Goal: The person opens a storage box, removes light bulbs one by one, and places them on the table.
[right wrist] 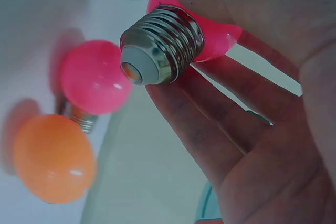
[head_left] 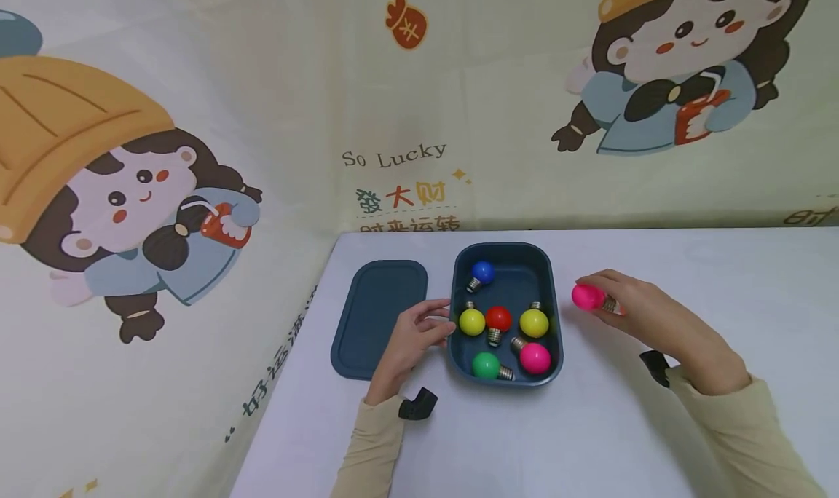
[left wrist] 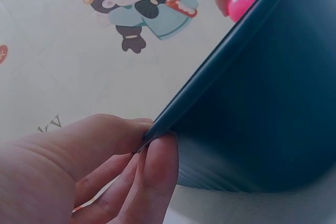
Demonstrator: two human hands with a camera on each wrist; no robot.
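Note:
A dark blue rectangular container point(head_left: 514, 266) holds several coloured light bulbs: a blue bulb point(head_left: 483, 271), a red bulb point(head_left: 498, 318), a green bulb point(head_left: 486, 365), a pink bulb point(head_left: 535, 358), and two yellow ones. At its left side my left hand point(head_left: 414, 338) pinches the rim point(left wrist: 194, 90) between thumb and fingers. To the right of the container, my right hand point(head_left: 639, 310) holds another pink bulb point(right wrist: 218, 30) above the table, its metal screw base point(right wrist: 160, 43) showing in the right wrist view.
A dark blue flat lid point(head_left: 381, 316) lies left of the container, partly behind the left hand. In the right wrist view, a loose pink bulb point(right wrist: 97, 77) and an orange bulb point(right wrist: 54, 158) rest on the white table point(head_left: 498, 440). A printed cloth point(head_left: 511, 156) hangs behind.

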